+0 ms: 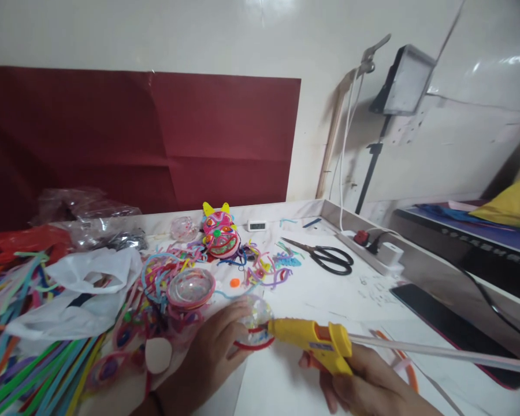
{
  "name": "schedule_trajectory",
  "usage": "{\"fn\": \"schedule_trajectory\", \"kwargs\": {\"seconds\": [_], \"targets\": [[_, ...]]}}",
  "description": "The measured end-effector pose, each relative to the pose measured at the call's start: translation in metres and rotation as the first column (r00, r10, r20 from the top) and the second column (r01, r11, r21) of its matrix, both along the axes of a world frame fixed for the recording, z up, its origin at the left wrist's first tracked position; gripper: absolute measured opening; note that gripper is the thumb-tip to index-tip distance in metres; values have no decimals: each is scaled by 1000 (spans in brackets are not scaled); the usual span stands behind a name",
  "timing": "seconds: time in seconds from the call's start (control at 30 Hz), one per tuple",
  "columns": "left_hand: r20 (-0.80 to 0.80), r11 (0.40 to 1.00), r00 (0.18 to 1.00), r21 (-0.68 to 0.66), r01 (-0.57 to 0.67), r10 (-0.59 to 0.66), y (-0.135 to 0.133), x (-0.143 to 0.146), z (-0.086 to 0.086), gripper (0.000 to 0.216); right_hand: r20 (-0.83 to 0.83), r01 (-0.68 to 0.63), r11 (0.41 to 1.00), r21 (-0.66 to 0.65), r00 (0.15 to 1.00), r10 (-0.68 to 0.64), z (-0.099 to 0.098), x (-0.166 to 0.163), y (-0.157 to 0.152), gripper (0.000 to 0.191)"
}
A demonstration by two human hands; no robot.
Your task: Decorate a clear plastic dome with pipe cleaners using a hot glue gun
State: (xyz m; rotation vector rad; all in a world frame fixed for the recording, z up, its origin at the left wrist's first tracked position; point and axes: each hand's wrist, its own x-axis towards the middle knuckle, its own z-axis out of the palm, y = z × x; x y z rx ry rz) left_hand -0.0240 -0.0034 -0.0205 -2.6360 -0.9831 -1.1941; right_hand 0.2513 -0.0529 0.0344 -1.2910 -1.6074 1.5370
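My left hand (219, 349) is closed around the side of a clear plastic half-ball (260, 312), which has a red strip along its lower rim. In my right hand (364, 381) is a yellow hot glue gun (309, 338), gripped by its handle, with a long pale glue stick (437, 351) running out of its back. The nozzle points left and meets the half-ball near its red rim; whether it touches is hard to tell. Beyond my left hand lies another clear half-ball (191, 287) with a pink rim. An orange dot (234, 282) rests on the table.
Colourful pipe cleaners (47, 375) and white plastic bags (86, 289) crowd the left. A decorated figure with yellow ears (219, 231) stands at the back near a small digital display (256, 226). Black-handled scissors (329, 257), a power strip (372, 254) and a dark phone (459, 329) lie rightward.
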Motion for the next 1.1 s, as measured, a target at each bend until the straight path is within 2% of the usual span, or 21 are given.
{"fn": "schedule_trajectory", "kwargs": {"seconds": [0.13, 0.33, 0.5, 0.77, 0.93, 1.1], "targets": [[9, 1000, 1000, 22, 20, -20, -1, 2, 5, 18, 25, -53, 997, 47, 998, 52, 0, -3, 7, 35], [2, 1000, 1000, 12, 27, -27, -1, 3, 7, 17, 229, -76, 984, 161, 973, 38, 9, -5, 4, 27], [-11, 1000, 1000, 4, 26, -26, -2, 2, 5, 18, 343, -83, 975, 206, 939, 8, 13, -7, 3, 23], [-25, 999, 999, -32, 27, -28, -1, 0, 0, 20, 371, -115, 970, 214, 928, 28, 16, -9, 4, 23], [-51, 999, 998, -27, 27, -29, 1, 0, -3, 20, 350, -65, 972, 227, 937, -20, 15, -11, 3, 24], [-38, 1000, 999, -24, 0, -1, 0, 0, -3, 15, 368, -87, 971, 222, 930, -1, 18, -14, 2, 27]]}}
